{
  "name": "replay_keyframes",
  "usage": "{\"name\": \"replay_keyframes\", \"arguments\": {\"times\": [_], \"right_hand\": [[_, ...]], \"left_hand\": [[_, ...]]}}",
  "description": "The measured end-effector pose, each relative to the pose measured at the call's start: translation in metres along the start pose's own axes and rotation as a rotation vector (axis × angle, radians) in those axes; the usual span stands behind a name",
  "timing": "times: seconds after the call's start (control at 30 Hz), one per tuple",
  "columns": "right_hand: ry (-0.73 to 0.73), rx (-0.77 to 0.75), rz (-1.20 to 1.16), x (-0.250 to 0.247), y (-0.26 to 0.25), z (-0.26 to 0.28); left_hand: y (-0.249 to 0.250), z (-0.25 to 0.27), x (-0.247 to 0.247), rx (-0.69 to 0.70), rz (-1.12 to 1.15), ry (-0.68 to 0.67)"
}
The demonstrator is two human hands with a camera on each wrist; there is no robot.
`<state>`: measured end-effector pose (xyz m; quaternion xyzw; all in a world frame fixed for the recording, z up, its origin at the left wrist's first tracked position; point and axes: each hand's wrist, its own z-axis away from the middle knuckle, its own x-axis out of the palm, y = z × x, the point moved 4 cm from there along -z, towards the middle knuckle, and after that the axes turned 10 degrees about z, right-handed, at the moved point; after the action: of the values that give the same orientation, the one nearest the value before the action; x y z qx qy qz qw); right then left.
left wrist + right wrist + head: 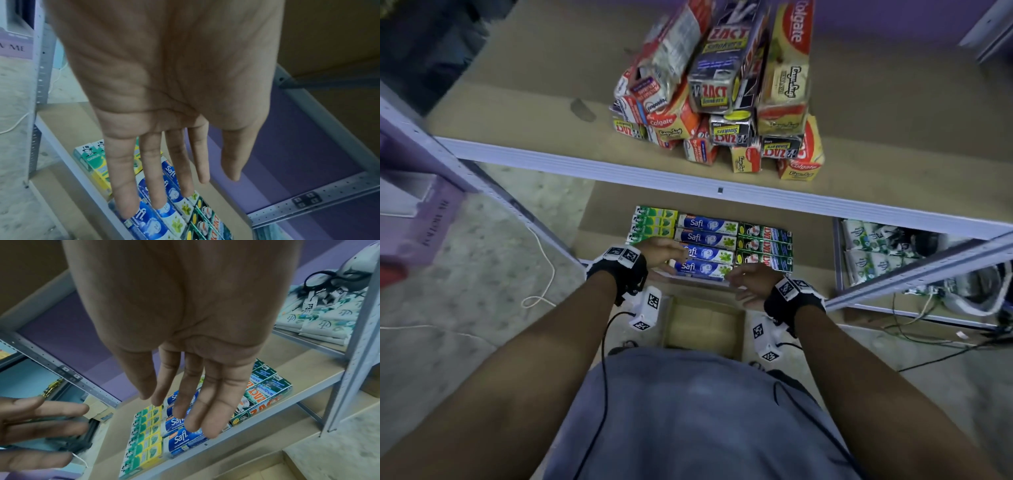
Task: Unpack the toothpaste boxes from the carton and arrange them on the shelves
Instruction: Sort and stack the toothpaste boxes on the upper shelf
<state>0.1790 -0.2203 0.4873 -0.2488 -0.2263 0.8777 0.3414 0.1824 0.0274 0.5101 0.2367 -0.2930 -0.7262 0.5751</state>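
**Blue Safi boxes squared up on the lower shelf — both hands free**

Blue-and-white Safi boxes (703,246) lie in a column of four in the middle of the lower shelf (811,240), flanked by green-and-yellow Darlie boxes (654,224) on one side and dark green Zact boxes (763,248) on the other. The left hand (661,251) hangs over the near Safi boxes with fingers (125,186) straight and spread, its grip wide and holding nothing. The right hand (748,284) hovers just in front of the shelf edge, fingers (213,410) likewise extended and empty. Whether either hand touches the boxes cannot be told.

The carton (703,325) sits on the floor directly below the hands; what shows of its inside looks bare, though the torso hides part of it. Up on the upper shelf (544,113) a mixed pile of Colgate and Zact boxes (726,92) leans untidily.

The step in hand seems to be finishing this lower row. To do it well, I would press flat palms against the ends of the Safi column and nudge it flush with its neighbours — gently, since thin card dents. The front box lies near the shelf lip, so any push should go inward, not toward the edge. Then check the carton for leftovers.
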Motion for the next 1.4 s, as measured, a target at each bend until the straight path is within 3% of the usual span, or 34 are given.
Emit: {"name": "replay_keyframes", "arguments": {"times": [0.13, 0.27, 0.43, 0.9, 1.17, 1.4], "right_hand": [[0.007, -0.077, -0.016, 0.004, -0.015, 0.019], [0.074, -0.209, -0.117, -0.002, -0.038, 0.05], [0.25, -0.44, -0.057, -0.022, -0.072, 0.101], [0.483, -0.85, -0.021, -0.103, -0.188, 0.209], [0.644, -0.818, 0.105, -0.163, -0.241, 0.212], [0.712, -0.645, 0.38, -0.188, -0.269, 0.182]], "left_hand": [[0.008, 0.021, 0.003, 0.088, -0.012, -0.041], [0.02, 0.041, 0.006, 0.286, -0.058, -0.061], [0.047, 0.069, 0.002, 0.487, -0.036, -0.064], [0.199, 0.159, -0.003, 0.955, -0.237, -0.067], [0.279, 0.183, -0.014, 1.069, -0.503, 0.12], [0.317, 0.157, -0.03, 1.019, -0.693, 0.244]]}}
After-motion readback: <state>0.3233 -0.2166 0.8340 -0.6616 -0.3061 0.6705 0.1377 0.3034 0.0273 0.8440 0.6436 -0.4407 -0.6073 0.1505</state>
